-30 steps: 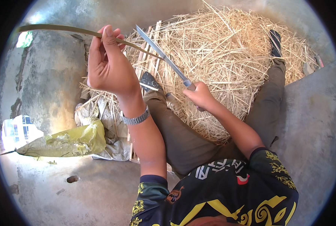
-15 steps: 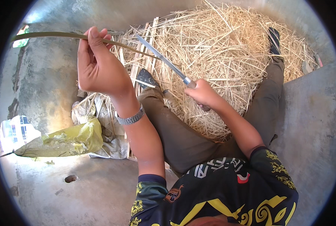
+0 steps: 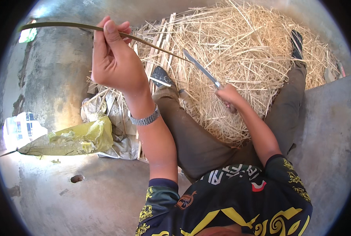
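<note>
Raised at the upper left, my left hand [image 3: 114, 59] pinches a long, thin green-brown strip [image 3: 67, 25], bamboo by its look, between thumb and fingers. One end of the strip reaches far left; the other slopes down to the right, its tip close to the knife blade. My right hand [image 3: 229, 97] is wrapped round the handle of a long knife [image 3: 205, 70], over the space between my legs. The blade points up and left, its front part by the strip's tip; whether they touch I cannot tell.
A big heap of pale shavings [image 3: 230, 47] lies between and beyond my outstretched legs. Split slats [image 3: 165, 39] lie at its left side. A yellow translucent sack [image 3: 79, 137] and a crumpled grey sheet [image 3: 124, 147] are left of my leg. The concrete floor [image 3: 116, 196] has a small hole.
The knife and my right hand have moved right and slightly down, along toward the strip's tip. My left hand, still pinching the strip, appears a little further right and higher.
</note>
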### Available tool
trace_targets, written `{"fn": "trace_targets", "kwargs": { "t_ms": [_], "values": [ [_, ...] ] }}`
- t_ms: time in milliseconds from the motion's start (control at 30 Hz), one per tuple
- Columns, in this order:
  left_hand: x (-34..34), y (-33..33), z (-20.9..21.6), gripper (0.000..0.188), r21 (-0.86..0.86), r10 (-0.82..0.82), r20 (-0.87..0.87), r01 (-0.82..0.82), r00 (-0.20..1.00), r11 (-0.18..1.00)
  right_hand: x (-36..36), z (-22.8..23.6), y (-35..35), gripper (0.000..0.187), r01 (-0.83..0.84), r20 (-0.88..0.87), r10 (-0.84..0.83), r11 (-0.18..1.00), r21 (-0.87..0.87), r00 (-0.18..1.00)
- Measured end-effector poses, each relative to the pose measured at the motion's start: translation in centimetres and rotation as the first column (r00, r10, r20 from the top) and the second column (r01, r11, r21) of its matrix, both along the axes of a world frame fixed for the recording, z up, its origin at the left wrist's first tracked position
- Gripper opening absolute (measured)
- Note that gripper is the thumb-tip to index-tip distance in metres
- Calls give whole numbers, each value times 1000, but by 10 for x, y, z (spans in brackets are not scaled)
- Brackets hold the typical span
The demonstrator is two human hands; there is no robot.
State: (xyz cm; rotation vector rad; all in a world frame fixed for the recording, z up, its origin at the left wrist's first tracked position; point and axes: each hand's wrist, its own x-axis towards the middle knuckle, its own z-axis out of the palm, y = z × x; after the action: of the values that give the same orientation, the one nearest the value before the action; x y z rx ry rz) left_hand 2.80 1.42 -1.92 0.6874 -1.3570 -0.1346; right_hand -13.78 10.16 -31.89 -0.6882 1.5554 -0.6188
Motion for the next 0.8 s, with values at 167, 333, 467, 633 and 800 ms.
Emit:
{"fn": "trace_targets", "kwargs": {
  "t_ms": [167, 333, 467, 633, 800],
  "values": [
    [-2, -2, 1, 18, 3, 6, -52, -6, 999, 1000, 21, 90, -5, 18, -45, 196, 85, 979, -200, 977],
    [-4, 0, -2, 17, -36, 47, -27, -48, 999, 998, 51, 26, 0, 24, 92, 423, 60, 940, -330, 904],
    [0, -2, 1, 17, -56, 91, -22, -92, 996, 994, 54, -42, 24, 20, 174, 297, -157, 984, -33, 942],
    [7, -1, 1, 18, -33, 88, -47, -89, 995, 995, 51, -20, 12, 20, 125, 150, -99, 977, -175, 984],
    [5, -2, -3, 20, -43, 78, -74, -81, 994, 996, 55, 36, 0, 27, -6, 29, 23, 878, -479, 999]
  ]
}}
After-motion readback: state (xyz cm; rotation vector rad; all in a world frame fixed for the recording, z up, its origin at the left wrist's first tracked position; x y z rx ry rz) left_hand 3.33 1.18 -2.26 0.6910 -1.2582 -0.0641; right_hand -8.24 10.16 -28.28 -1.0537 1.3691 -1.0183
